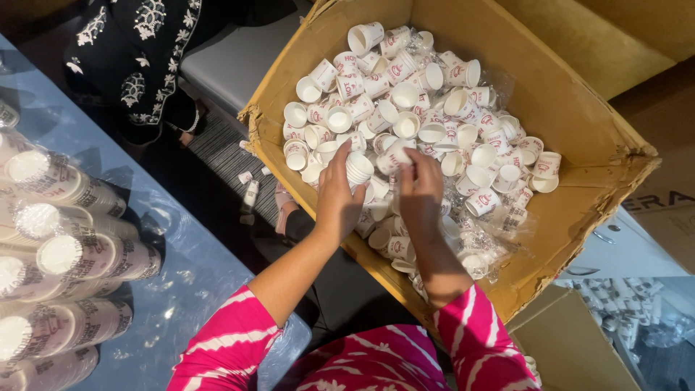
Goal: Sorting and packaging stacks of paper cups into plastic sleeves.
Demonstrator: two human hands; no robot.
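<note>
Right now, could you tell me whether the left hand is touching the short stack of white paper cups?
Touching. The head view shows the left hand with its fingers wrapped around the short stack of white paper cups.

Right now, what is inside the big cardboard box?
The cardboard box holds a loose heap of small white paper cups on crinkled clear plastic. The left hand grips a short stack of cups; the right hand holds one. The box bottom beneath is hidden.

Inside the cardboard box [579,123], loose paper cups [405,123] crowd the near-left part; bare floor stays open along its far-right wall
</note>
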